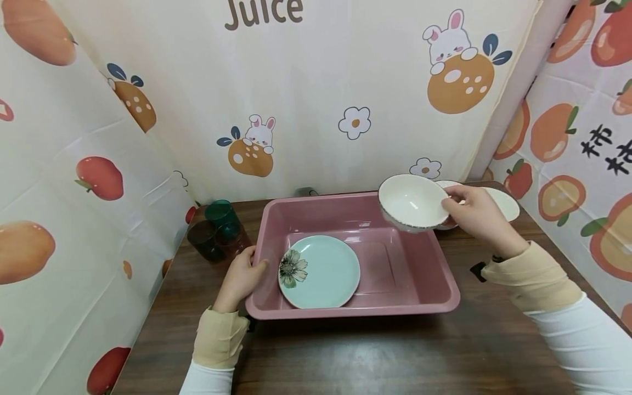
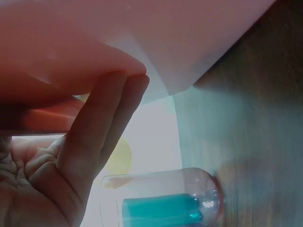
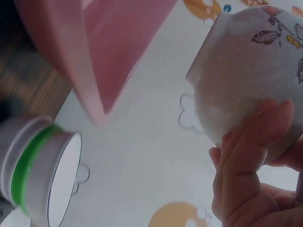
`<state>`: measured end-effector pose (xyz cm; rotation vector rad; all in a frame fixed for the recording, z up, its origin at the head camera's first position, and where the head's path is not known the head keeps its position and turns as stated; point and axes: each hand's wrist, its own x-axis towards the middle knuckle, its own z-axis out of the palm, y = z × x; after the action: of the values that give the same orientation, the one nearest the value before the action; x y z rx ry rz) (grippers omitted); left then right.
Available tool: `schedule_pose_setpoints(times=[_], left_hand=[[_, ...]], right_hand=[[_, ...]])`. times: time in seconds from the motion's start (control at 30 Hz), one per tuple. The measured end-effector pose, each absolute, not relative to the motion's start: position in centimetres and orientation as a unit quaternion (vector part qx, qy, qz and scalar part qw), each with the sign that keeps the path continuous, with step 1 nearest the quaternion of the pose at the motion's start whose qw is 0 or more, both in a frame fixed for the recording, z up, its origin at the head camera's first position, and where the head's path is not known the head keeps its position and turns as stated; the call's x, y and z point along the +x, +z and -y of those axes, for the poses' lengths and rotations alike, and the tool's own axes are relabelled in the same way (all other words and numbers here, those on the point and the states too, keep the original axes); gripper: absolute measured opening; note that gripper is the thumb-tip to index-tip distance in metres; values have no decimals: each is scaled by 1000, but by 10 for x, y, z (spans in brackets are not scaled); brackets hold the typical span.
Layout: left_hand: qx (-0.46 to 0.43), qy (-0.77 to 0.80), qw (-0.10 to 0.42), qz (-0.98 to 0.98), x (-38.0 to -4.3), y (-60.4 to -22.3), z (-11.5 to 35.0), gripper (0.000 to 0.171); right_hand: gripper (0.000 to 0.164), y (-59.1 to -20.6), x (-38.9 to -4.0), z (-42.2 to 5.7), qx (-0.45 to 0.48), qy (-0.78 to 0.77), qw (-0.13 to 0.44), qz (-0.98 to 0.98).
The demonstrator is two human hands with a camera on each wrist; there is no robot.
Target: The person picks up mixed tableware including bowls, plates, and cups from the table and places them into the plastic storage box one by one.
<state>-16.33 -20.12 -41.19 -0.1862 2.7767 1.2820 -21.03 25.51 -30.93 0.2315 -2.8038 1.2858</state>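
Note:
A pink plastic basin (image 1: 419,263) stands on the table, with a pale blue-green plate (image 1: 326,274) bearing a flower print inside it. My left hand (image 1: 243,278) grips the basin's left rim; the left wrist view shows its fingers (image 2: 102,118) against the outer wall. With my right hand (image 1: 476,216) I pinch the edge of a white bowl (image 1: 411,200), tilted above the basin's far right corner. The right wrist view shows a leaf-and-branch print on the outside of that bowl (image 3: 236,71).
Dark and green tinted glasses (image 1: 219,233) stand together left of the basin. At the back right, partly behind my right hand, are another bowl (image 1: 446,184) and a white dish (image 1: 503,204). Printed cloth (image 1: 316,71) hangs behind the wooden table (image 1: 345,351).

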Motion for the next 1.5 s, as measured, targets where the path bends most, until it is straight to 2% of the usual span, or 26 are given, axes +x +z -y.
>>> schedule_pose_setpoints(times=[0.43, 0.57, 0.87, 1.0, 1.27, 1.5], left_hand=[[-58, 408, 64, -909, -161, -400, 207, 72], [-58, 394, 55, -916, -158, -380, 209, 72], [12, 384, -2, -923, -157, -318, 196, 81], [63, 396, 10, -916, -161, -305, 175, 76], [122, 399, 88, -905, -172, -306, 131, 60], [154, 373, 104, -909, -183, -317, 100, 45]], right_hand=[[37, -323, -203, -226, 111, 443, -40, 889], [41, -323, -201, -221, 114, 438, -53, 890], [32, -329, -199, -211, 131, 451, -62, 880], [32, -329, -198, -205, 130, 452, -68, 880], [34, -329, -196, -192, 144, 443, -76, 882], [33, -332, -196, -184, 159, 453, -101, 871]])
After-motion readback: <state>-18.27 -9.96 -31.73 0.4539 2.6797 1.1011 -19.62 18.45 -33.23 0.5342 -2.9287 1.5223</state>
